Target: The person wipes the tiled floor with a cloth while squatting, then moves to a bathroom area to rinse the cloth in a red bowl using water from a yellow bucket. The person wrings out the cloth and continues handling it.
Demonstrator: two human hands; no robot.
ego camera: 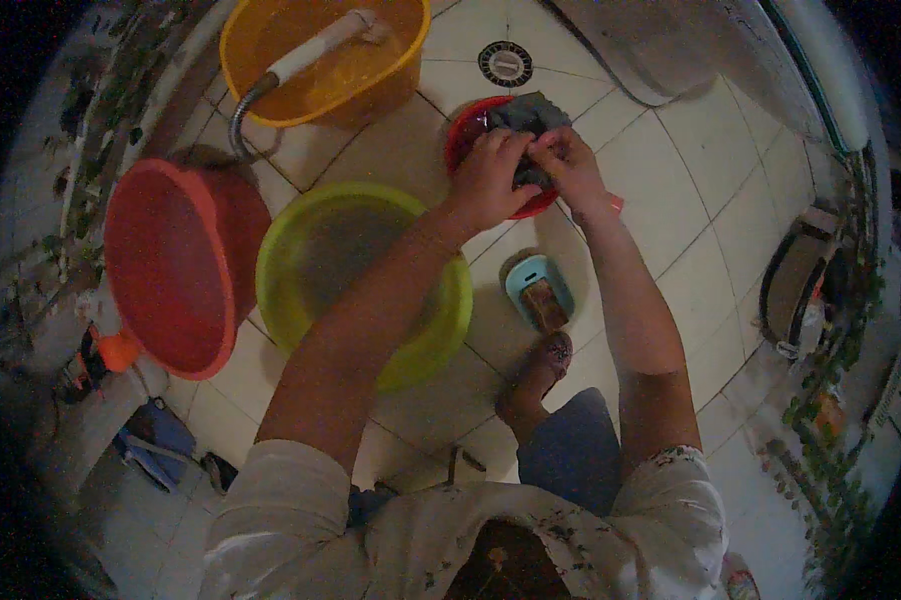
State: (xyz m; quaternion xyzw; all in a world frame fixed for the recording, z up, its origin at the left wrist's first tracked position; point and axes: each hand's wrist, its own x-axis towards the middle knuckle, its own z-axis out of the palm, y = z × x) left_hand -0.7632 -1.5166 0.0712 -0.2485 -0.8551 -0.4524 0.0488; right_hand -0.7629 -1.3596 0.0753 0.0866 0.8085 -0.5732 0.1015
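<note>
A dark grey cloth [529, 112] is bunched in and over a small red basin [461, 142] on the tiled floor. My left hand [491, 176] and my right hand [570, 165] both grip the cloth, close together above the basin. Below my left forearm is a wide lime-green basin [266, 281] with dull grey contents, perhaps water. Between my forearms a light-blue plastic dish [529, 271] holds a brown block [545, 304], just ahead of my foot. How the fingers hold the cloth underneath is hidden.
A yellow tub [371, 101] with a shower hose and white handle [323, 45] stands at the upper left. A red tub [225, 300] leans on its side at the left. A round floor drain [505, 64] lies beyond the red basin. A blue dustpan-like thing [157, 442] is lower left.
</note>
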